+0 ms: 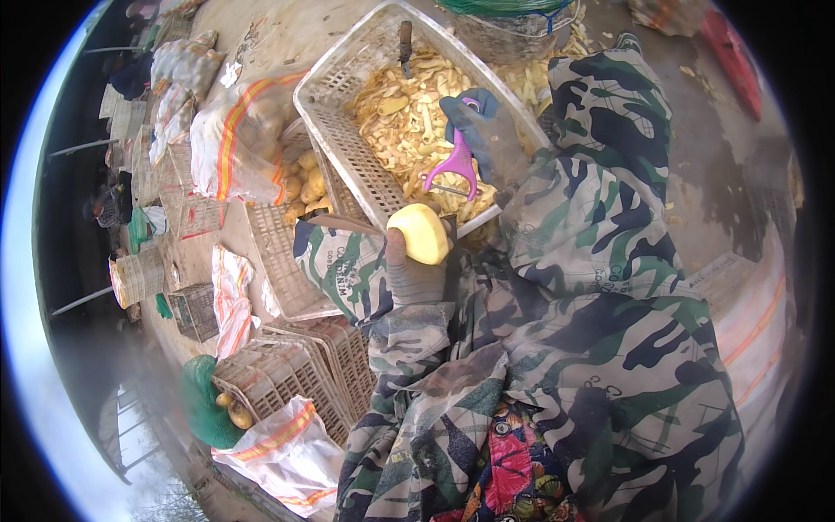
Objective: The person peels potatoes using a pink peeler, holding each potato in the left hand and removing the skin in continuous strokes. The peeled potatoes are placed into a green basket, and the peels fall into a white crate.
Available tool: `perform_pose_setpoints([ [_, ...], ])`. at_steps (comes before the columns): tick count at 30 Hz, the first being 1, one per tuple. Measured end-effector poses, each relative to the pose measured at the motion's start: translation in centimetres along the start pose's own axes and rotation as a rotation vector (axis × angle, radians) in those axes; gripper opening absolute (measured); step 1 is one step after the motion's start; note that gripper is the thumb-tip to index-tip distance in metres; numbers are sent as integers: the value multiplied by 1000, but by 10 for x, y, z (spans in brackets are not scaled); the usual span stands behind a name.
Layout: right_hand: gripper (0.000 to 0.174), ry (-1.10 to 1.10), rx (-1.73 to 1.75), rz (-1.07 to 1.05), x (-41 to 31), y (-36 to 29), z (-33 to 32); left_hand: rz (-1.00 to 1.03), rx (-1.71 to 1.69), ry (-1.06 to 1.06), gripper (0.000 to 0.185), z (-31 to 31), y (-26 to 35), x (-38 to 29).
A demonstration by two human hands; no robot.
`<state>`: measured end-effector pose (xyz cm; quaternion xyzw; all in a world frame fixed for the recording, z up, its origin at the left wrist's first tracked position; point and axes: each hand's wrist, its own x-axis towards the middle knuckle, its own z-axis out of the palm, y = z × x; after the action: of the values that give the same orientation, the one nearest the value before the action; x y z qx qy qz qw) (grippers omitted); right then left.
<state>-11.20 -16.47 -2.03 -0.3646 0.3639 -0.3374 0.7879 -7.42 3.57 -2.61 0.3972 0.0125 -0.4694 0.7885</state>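
Note:
My left hand (415, 277), in a dirty knit glove, grips a peeled yellow potato (418, 233) just past the near corner of a white plastic crate (365, 189). A purple Y-shaped peeler (456, 163) is in my right hand (486, 134), which wears a blue-and-grey work glove. The peeler's blade points toward the potato, with a gap between them. Potato peelings (434, 117) fill much of the crate below the right hand. A knife (406, 49) with a worn handle stands against the crate's far side.
Unpeeled potatoes (310, 179) lie in a crate beside a full mesh-like sack (241, 137). A bucket (515, 39) with green netting stands beyond the peelings. Stacked crates (280, 372), a green net bag (205, 404) and an empty-looking white sack (293, 450) lie at left. People are in the background.

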Motion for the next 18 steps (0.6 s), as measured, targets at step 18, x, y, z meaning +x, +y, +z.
perform_pose_setpoints([
  [18, 28, -43, 71, 30, -11, -1, -1, -116, -182, 98, 72, -9, 3, 17],
])
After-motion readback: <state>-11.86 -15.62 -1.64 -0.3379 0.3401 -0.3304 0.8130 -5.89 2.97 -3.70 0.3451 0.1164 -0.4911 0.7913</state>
